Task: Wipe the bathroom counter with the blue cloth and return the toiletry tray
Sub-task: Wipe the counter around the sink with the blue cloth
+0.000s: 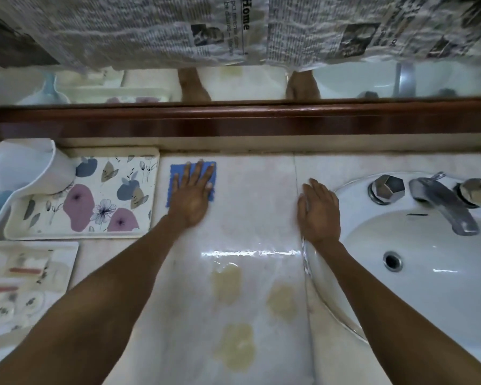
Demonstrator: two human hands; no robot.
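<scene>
The blue cloth [175, 173] lies flat on the pale surface [250, 212] at about 11 o'clock from the frame's centre. It is close to the back edge, under the wooden ledge [233, 120]. It looks nearly square, with no clear long axis, and its sides run parallel to the ledge.

The left hand [192, 193] presses on it palm down, fingers straight and spread, pointing to 12 o'clock. The right hand [318, 209], well apart at 3 o'clock from the cloth, rests flat and empty on the surface with its fingers together, against the rim of the sink basin [345, 190].

Bare surface lies between the hands and runs toward 6 o'clock, where there are yellowish stains [225, 284].

Just beside the cloth at 9 o'clock is a floral tray [139, 218] carrying a white jug [25, 168]. At 7 o'clock a white tray [67, 251] holds small items, too blurred to name. The faucet [442, 201] stands at 3 o'clock.
</scene>
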